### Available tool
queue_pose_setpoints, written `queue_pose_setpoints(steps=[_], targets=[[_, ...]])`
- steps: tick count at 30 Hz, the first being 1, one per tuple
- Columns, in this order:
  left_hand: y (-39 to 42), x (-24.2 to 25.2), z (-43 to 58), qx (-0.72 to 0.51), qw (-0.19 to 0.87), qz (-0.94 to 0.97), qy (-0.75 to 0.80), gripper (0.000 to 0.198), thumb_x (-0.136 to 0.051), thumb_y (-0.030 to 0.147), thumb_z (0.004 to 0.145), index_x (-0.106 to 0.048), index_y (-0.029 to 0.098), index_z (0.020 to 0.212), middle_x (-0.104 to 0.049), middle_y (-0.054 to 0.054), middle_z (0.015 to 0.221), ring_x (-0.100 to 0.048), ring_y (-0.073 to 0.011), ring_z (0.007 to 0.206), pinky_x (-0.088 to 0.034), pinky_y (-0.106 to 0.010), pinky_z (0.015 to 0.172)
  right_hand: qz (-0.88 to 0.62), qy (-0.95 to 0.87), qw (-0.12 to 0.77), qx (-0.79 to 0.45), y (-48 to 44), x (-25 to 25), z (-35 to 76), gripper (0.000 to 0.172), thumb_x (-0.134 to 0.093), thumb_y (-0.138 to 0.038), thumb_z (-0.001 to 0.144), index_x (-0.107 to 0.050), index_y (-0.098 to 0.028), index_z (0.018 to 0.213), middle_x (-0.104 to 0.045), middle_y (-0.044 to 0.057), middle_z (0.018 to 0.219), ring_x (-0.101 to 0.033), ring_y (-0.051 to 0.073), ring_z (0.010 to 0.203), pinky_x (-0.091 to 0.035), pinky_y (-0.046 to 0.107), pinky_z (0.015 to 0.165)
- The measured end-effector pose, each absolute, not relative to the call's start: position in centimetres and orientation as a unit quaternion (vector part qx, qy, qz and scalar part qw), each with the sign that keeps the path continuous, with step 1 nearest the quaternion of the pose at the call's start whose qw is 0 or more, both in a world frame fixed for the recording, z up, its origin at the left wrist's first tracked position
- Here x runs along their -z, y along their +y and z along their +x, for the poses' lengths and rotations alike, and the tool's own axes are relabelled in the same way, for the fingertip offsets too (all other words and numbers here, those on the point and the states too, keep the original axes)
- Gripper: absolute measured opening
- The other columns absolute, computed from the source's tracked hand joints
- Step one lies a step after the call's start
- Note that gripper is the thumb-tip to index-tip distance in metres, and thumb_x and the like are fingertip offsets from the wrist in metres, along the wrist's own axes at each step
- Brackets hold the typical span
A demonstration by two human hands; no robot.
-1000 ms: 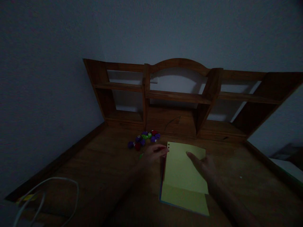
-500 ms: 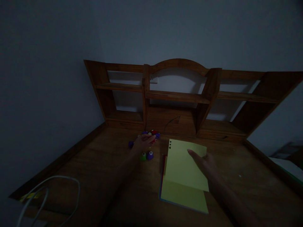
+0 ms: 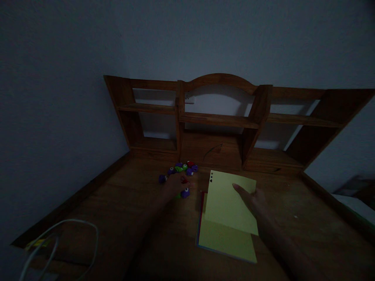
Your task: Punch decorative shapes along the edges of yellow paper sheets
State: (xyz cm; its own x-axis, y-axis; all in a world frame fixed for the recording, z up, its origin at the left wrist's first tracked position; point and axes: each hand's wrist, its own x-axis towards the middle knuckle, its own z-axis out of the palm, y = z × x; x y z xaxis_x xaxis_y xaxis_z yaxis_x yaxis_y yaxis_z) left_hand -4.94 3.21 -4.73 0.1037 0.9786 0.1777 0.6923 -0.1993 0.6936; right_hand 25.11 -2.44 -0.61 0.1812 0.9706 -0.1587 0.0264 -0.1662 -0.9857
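My right hand (image 3: 254, 201) grips a pale yellow sheet of paper (image 3: 230, 199) by its right side, thumb on top and fingers behind. Three small dark shapes mark the sheet's top left corner. Below it lies a stack of coloured paper (image 3: 225, 244), yellow on top with red and blue edges. My left hand (image 3: 174, 185) is low over the desk among small toys with eyes, its fingers closed around a small red toy (image 3: 185, 180). A purple toy (image 3: 185, 192) sits just below that hand; a green one beside it is mostly hidden.
Behind my left hand, several purple, green and red toys (image 3: 179, 168) lie in a cluster. A wooden shelf unit (image 3: 216, 119) stands along the back of the desk (image 3: 114, 207). A white cable (image 3: 70, 221) loops at the lower left.
My left hand has drawn back a little toward me, uncovering the toys behind it and covering most of the green one. The right hand and the yellow sheet have hardly moved.
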Motion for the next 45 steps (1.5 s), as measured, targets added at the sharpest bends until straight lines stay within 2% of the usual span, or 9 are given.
queue_pose_setpoints(steps=[6,15,21,24,26,29,32,39,45], targets=[[2.9,4.3,-4.8,-0.275,0.205,0.725,0.598,0.037,-0.059,0.050,0.078,-0.071,0.016,0.077,-0.071,-0.007,0.078,-0.064,-0.0200,0.072,-0.042,-0.028,0.062,-0.596,-0.408,0.490,-0.488,-2.6,0.2,25.1,0.037,-0.078,-0.044,0.066,-0.068,-0.013,0.083,-0.074,0.010,0.067,-0.069,0.025,0.052,-0.052,0.029,0.042],[2.4,4.1,-4.7,-0.269,0.173,0.742,0.589,0.029,-0.055,0.041,0.083,-0.073,0.018,0.087,-0.073,-0.007,0.083,-0.064,-0.0191,0.072,-0.041,-0.027,0.063,-0.597,-0.388,0.503,-0.490,-2.6,0.1,25.2,0.038,-0.077,-0.044,0.066,-0.066,-0.013,0.086,-0.073,0.009,0.067,-0.068,0.025,0.052,-0.052,0.029,0.043],[2.3,4.0,-4.1,-0.315,0.115,0.730,0.595,0.032,-0.048,0.041,0.089,-0.071,0.019,0.088,-0.071,-0.008,0.090,-0.063,-0.0217,0.084,-0.043,-0.031,0.076,-0.605,-0.407,0.492,-0.475,-2.7,0.1,25.7,0.044,-0.069,-0.051,0.072,-0.066,-0.014,0.096,-0.073,0.012,0.077,-0.070,0.028,0.061,-0.055,0.034,0.050],[2.3,3.7,-3.6,-0.350,0.073,0.717,0.598,0.031,-0.047,0.039,0.090,-0.070,0.019,0.088,-0.069,-0.008,0.090,-0.062,-0.0216,0.086,-0.043,-0.032,0.080,-0.617,-0.456,0.485,-0.420,-3.1,-0.5,26.6,0.039,-0.063,-0.050,0.076,-0.068,-0.019,0.099,-0.073,0.013,0.085,-0.070,0.032,0.078,-0.058,0.038,0.062],[2.2,3.7,-3.3,-0.359,0.067,0.719,0.591,0.028,-0.046,0.037,0.090,-0.068,0.019,0.090,-0.069,-0.007,0.093,-0.062,-0.0210,0.089,-0.044,-0.031,0.082,-0.621,-0.479,0.492,-0.379,-3.3,-1.1,27.2,0.035,-0.065,-0.044,0.074,-0.068,-0.021,0.101,-0.072,0.011,0.098,-0.065,0.034,0.100,-0.056,0.039,0.079],[2.0,3.9,-2.8,-0.381,0.064,0.723,0.572,0.025,-0.045,0.032,0.091,-0.065,0.020,0.100,-0.067,-0.007,0.103,-0.060,-0.0207,0.098,-0.043,-0.031,0.088,-0.620,-0.519,0.507,-0.298,-3.7,-1.7,27.8,0.042,-0.070,-0.038,0.069,-0.066,-0.022,0.108,-0.064,0.009,0.122,-0.049,0.034,0.124,-0.041,0.041,0.102],[1.9,3.9,-2.5,-0.383,0.070,0.740,0.549,0.024,-0.045,0.029,0.092,-0.065,0.021,0.101,-0.066,-0.006,0.106,-0.059,-0.0197,0.101,-0.042,-0.030,0.091,-0.611,-0.558,0.510,-0.237,-4.4,-2.0,27.7,0.045,-0.069,-0.039,0.070,-0.064,-0.023,0.112,-0.057,0.008,0.132,-0.041,0.034,0.130,-0.028,0.045,0.111],[2.3,2.9,-0.9,-0.317,0.080,0.782,0.531,0.021,-0.053,0.029,0.088,-0.071,0.020,0.087,-0.068,-0.006,0.094,-0.061,-0.0201,0.089,-0.044,-0.031,0.081,-0.599,-0.565,0.515,-0.240,-5.8,-3.0,27.0,0.045,-0.068,-0.042,0.070,-0.064,-0.025,0.112,-0.059,0.007,0.129,-0.043,0.034,0.129,-0.040,0.042,0.104],[4.2,2.5,2.7,-0.320,0.074,0.818,0.472,0.024,-0.048,0.026,0.090,-0.071,0.020,0.091,-0.066,-0.008,0.095,-0.060,-0.0232,0.095,-0.042,-0.035,0.088,-0.607,-0.512,0.522,-0.312,-3.9,-4.1,27.3,0.022,-0.062,-0.039,0.075,-0.070,-0.023,0.087,-0.071,0.009,0.102,-0.052,0.034,0.121,-0.049,0.039,0.094]])
